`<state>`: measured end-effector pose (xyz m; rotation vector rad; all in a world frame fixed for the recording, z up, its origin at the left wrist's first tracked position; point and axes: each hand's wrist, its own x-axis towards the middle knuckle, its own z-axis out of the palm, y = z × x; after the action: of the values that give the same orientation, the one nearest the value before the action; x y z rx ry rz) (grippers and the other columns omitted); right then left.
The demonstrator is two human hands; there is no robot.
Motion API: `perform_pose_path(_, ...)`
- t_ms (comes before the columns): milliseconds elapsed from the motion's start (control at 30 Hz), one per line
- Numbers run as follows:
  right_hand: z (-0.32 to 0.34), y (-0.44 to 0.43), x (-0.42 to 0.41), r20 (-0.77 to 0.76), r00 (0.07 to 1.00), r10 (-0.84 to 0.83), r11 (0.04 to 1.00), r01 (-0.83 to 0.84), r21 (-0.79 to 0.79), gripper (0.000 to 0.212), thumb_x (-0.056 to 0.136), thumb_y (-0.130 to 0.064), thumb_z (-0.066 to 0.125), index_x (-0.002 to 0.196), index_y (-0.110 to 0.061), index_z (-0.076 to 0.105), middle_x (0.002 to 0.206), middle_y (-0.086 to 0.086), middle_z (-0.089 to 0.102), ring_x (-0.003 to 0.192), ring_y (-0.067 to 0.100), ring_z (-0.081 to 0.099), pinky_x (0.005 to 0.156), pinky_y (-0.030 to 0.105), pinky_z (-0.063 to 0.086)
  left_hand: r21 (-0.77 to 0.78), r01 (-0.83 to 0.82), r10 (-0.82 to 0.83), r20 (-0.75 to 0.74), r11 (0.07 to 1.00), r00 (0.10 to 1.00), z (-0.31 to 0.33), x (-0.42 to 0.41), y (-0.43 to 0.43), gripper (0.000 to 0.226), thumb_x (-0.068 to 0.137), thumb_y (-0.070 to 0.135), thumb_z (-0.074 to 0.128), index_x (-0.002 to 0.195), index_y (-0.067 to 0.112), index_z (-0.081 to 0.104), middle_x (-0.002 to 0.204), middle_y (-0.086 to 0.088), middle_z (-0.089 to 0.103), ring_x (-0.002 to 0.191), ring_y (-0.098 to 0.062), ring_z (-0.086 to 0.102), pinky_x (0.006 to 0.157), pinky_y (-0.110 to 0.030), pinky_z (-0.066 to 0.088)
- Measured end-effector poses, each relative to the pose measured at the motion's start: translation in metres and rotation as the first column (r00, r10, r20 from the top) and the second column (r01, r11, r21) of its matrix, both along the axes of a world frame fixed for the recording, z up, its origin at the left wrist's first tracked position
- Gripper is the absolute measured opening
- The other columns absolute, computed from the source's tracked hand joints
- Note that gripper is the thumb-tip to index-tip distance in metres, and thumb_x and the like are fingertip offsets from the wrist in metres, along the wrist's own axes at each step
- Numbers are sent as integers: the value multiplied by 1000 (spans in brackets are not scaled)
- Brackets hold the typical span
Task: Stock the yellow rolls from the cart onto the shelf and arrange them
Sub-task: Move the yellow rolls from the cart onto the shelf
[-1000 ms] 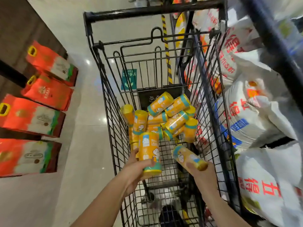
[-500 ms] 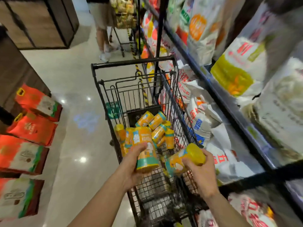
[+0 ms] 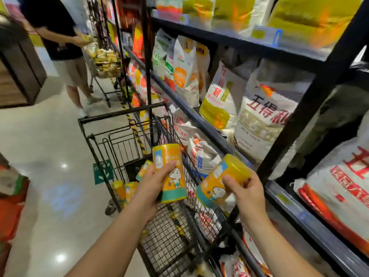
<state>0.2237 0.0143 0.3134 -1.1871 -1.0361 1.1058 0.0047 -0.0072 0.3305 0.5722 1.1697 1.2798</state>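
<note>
My left hand [image 3: 152, 183] grips a yellow roll [image 3: 169, 160] upright above the black wire cart [image 3: 123, 114]. It has a teal band and a cartoon figure. My right hand [image 3: 248, 191] holds a second yellow roll [image 3: 219, 180], tilted with its top toward the dark shelf [image 3: 217, 136] on the right. Several more yellow rolls [image 3: 124, 189] lie in the cart's basket, partly hidden behind my left hand. The shelf levels beside me are packed with large white bags [image 3: 261, 116].
Another person [image 3: 65, 43] stands up the aisle by a second loaded cart [image 3: 105, 62]. Orange-red packs [image 3: 10, 204] sit at the left edge. A dark upright post [image 3: 311, 92] of the shelving rises just right of my right hand. Glossy floor stretches left of the cart.
Both hands lifted their rolls up out of the cart basket. My view swung upward from the cart to the shelves on the right.
</note>
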Motion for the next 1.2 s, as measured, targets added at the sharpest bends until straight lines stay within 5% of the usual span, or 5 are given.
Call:
perform_pose_path(300, 66, -53, 77, -163, 978, -131, 991, 134, 11, 45, 60, -19, 87, 100, -21, 66, 88, 1, 76, 84, 23, 72, 78, 44, 59, 112, 201, -201, -12, 973, 980, 61, 76, -1, 33, 83, 20, 70, 114, 14, 61, 103, -14, 74, 84, -29, 72, 77, -44, 60)
perform_pose_path(433, 92, -84, 123, -218, 960, -175, 978, 194, 72, 48, 63, -19, 79, 108, -22, 64, 92, 1, 75, 77, 16, 73, 60, 31, 58, 192, 308, -307, -34, 932, 951, 87, 134, -9, 58, 67, 32, 74, 119, 10, 61, 98, -14, 74, 80, -29, 72, 75, -45, 61)
perform_pose_path(600, 118, -129, 185, -248, 946, -210, 961, 247, 127, 60, 51, -34, 81, 108, -27, 65, 102, 4, 75, 88, 22, 72, 77, 39, 58, 255, 442, -439, -71, 860, 896, 116, 211, -35, 70, 65, 37, 74, 127, 9, 58, 111, -18, 72, 96, -34, 71, 86, -52, 57)
perform_pose_path(767, 143, -184, 250, -272, 944, -188, 953, 243, 184, 54, 54, -28, 80, 106, -26, 65, 95, 3, 75, 81, 17, 71, 70, 35, 61, 343, 524, -515, -126, 779, 848, 143, 287, -73, 50, 68, 37, 71, 112, 16, 64, 98, -11, 76, 84, -29, 74, 71, -44, 61)
perform_pose_path(1200, 190, -371, 398, -233, 941, -247, 915, 305, 265, 68, 56, -35, 79, 119, -15, 60, 97, 6, 77, 83, 19, 74, 63, 28, 58, 478, 708, -645, -324, 520, 693, 208, 458, -223, 52, 69, 38, 79, 117, 28, 61, 104, -2, 76, 93, -21, 74, 76, -36, 60)
